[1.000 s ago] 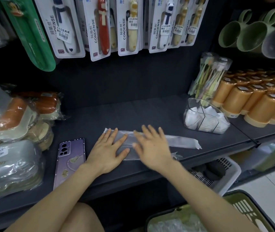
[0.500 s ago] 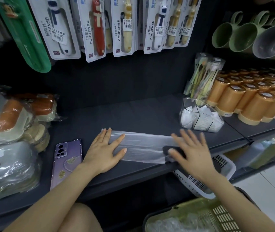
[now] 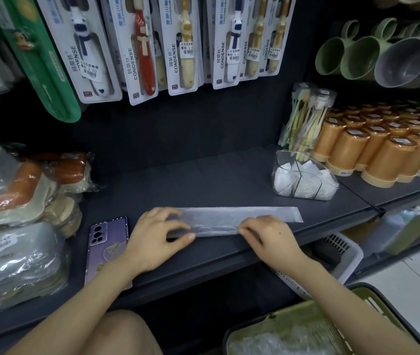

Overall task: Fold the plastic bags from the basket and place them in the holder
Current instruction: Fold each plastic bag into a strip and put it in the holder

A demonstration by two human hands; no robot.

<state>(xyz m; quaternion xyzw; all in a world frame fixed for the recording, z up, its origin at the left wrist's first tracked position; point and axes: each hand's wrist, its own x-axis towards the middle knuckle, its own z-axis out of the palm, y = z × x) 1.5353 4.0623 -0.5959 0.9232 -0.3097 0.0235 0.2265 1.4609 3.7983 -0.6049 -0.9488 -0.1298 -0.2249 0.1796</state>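
- Since half a second ago: the right hand (image 3: 270, 239) has come in from the strip's right end to near its middle. Both hands have gone from flat, spread palms to curled fingers. The plastic bag (image 3: 229, 219) reads as a narrower strip.
- Dark shelf (image 3: 203, 180) spans the view; all the work lies on its front half.
- Wrapped goods (image 3: 11, 226) are stacked on the shelf's left end.
- Carded toothbrush packs (image 3: 183, 47) hang across the back wall; green and grey mugs (image 3: 357, 57) are at upper right.
- Orange cups (image 3: 383, 160) stand in rows on the shelf at right.
- Green basket (image 3: 288, 319) sits at lower right, below the shelf, with crumpled clear bags (image 3: 275, 342) inside.
- The plastic bag lies flat as a long strip parallel to the shelf's front edge. Its right end runs past the right hand.
- Clear holder (image 3: 279, 162) stands behind the strip's right end, apart from it, with folded white bags (image 3: 306, 185) inside.
- Purple phone (image 3: 107, 249) lies face down just left of the left hand (image 3: 152, 239).
- The left hand pinches the strip's left end, thumb at the near edge and fingers curled over the top.
- The right hand's fingertips pinch the near edge around mid-length.
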